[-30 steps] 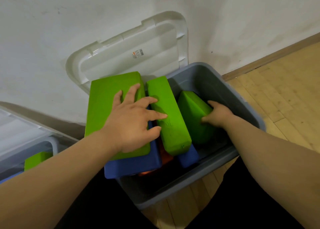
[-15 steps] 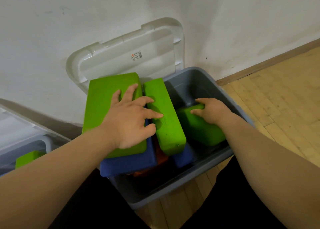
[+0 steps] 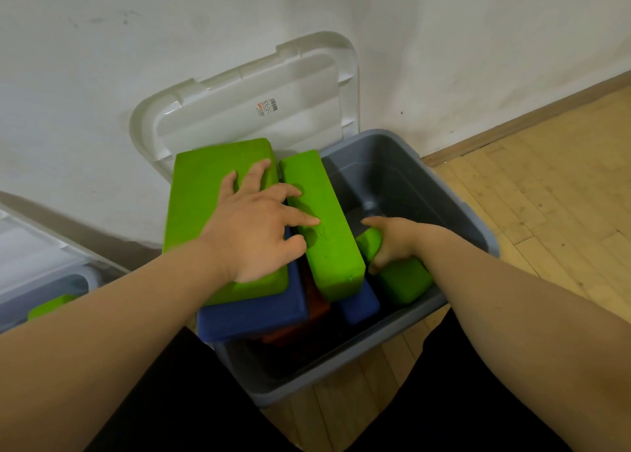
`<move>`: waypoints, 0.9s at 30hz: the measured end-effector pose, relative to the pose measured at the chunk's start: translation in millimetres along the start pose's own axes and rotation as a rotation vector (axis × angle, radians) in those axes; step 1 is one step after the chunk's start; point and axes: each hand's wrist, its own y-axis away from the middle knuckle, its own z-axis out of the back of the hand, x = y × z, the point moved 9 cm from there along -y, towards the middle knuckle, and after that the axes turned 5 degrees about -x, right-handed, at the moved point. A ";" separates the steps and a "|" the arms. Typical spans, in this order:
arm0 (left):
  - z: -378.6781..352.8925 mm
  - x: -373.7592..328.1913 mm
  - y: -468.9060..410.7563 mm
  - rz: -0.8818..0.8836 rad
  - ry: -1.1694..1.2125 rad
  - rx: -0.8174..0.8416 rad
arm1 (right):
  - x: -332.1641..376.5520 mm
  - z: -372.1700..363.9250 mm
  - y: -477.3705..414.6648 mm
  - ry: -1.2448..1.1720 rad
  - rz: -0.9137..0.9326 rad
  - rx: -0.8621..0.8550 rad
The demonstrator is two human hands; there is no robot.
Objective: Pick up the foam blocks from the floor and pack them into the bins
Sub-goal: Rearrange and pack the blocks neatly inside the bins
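A grey bin (image 3: 478, 233) stands against the wall with foam blocks stacked inside. My left hand (image 3: 254, 233) lies with spread fingers across a wide green block (image 3: 198, 205) and a narrower green block (image 3: 327, 246) beside it. Under them lie blue blocks (image 3: 252, 315) and an orange one (image 3: 307, 318). My right hand (image 3: 392, 243) is down in the bin's right side, fingers curled over a third green block (image 3: 399, 281) lying low near the front wall.
The bin's white lid (image 3: 246, 99) leans on the wall behind it. A second bin (image 3: 51, 281) at the far left holds a green block (image 3: 47, 306). Wooden floor (image 3: 546, 195) stretches to the right. My dark-clothed legs fill the foreground.
My right hand has pushed the third green block lower and nearer the bin's front, curling over it. My left hand has stayed pressed on the two upper green blocks.
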 end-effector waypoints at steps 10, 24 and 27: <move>-0.3 0.2 0.5 -0.002 -0.009 -0.005 | -27.0 -17.6 6.2 -0.613 -0.153 0.103; 2.0 1.1 4.9 0.002 0.024 -0.041 | 77.8 36.5 103.5 -0.611 0.293 0.111; 3.9 3.2 7.7 0.003 0.033 -0.086 | 96.1 23.6 114.8 -0.527 0.342 0.131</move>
